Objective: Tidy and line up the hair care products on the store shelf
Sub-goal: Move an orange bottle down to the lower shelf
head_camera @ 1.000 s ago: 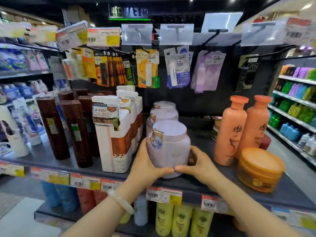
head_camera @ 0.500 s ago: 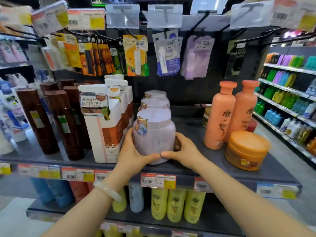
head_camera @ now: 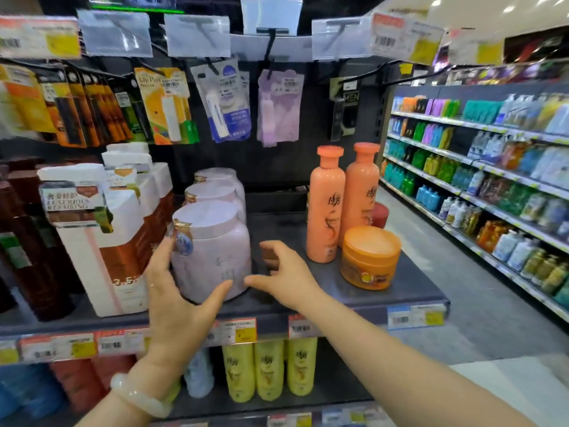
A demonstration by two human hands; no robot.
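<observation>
Your left hand (head_camera: 177, 300) cups the front pink jar (head_camera: 212, 251), fingers on its left side and thumb spread across its lower front. Your right hand (head_camera: 284, 280) sits just right of that jar with fingers loosely curled, holding nothing; its thumb tip nearly meets the jar's base. The jar stands upright at the shelf (head_camera: 400, 298) front, heading a row of two more pink jars (head_camera: 215, 188), between the white boxed bottles (head_camera: 104, 241) and the orange bottles (head_camera: 326, 204).

Grey aisle floor (head_camera: 480, 306), stocked side shelving (head_camera: 480, 167) (right), ceiling spotlights (head_camera: 509, 9).
</observation>
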